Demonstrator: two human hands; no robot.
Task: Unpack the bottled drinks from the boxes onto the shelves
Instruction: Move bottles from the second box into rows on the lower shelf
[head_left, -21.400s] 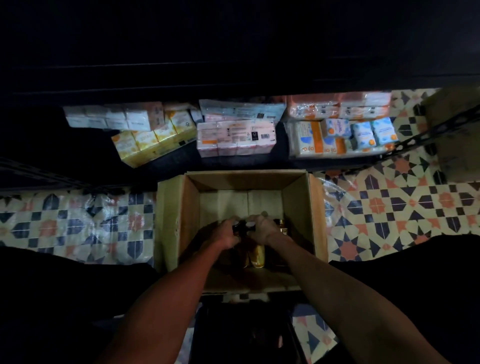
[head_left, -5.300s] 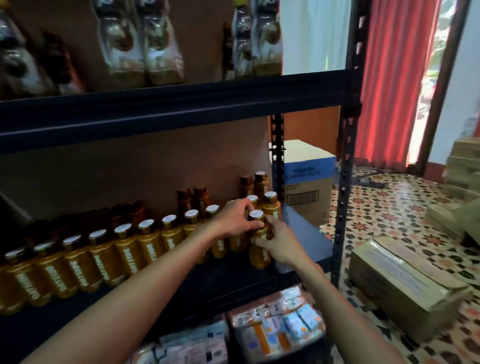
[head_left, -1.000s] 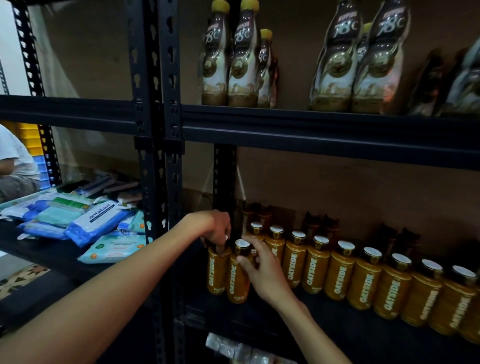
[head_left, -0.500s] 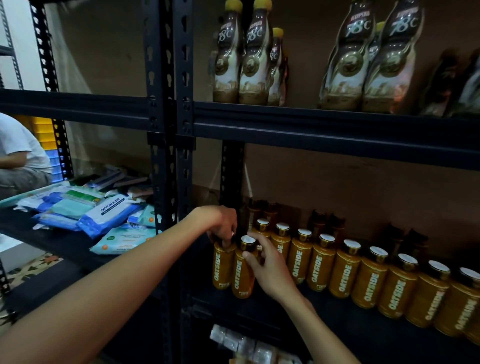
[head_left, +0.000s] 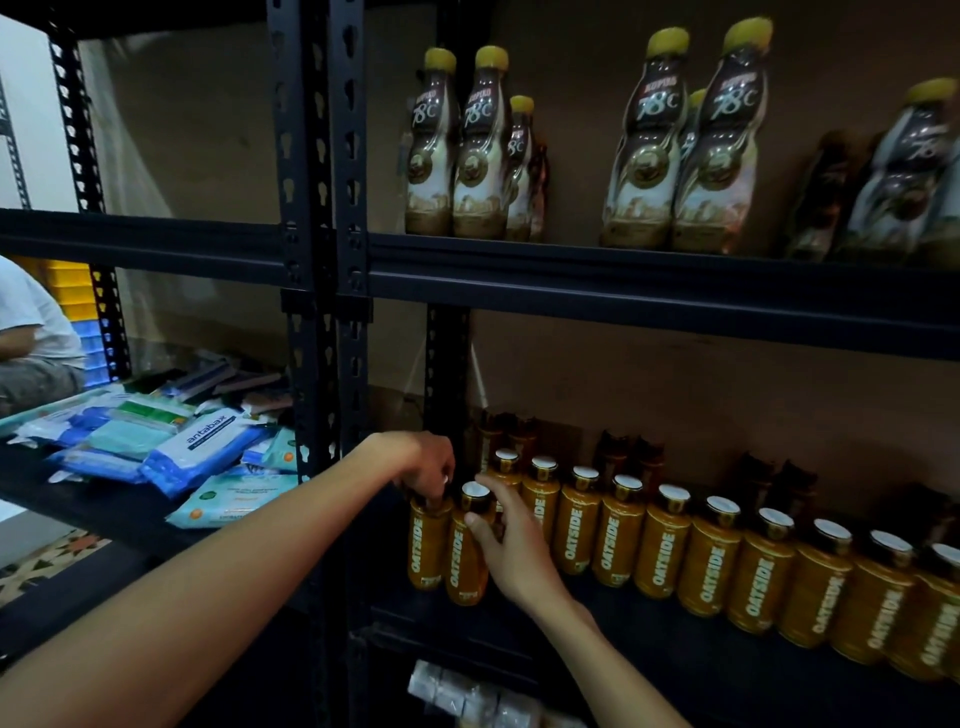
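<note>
Both arms reach in from near; left hand (head_left: 425, 467) palm down, fingertips clamped on cap of end bottle (head_left: 427, 551); right hand (head_left: 514, 556) wraps second bottle (head_left: 465, 569), thumb at neck; both bottles amber, white-capped, upright, touching, at left end of lower shelf (head_left: 675, 660) row.

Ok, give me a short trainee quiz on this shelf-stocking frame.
1. True or false: the left hand grips the top of the leftmost orange bottle.
2. The right hand holds: A the second orange bottle; B a pack of wipes; C nothing.
3. What colour are the caps of the tall bottles on the upper shelf?
Key: 1 true; 2 A; 3 yellow.
</note>
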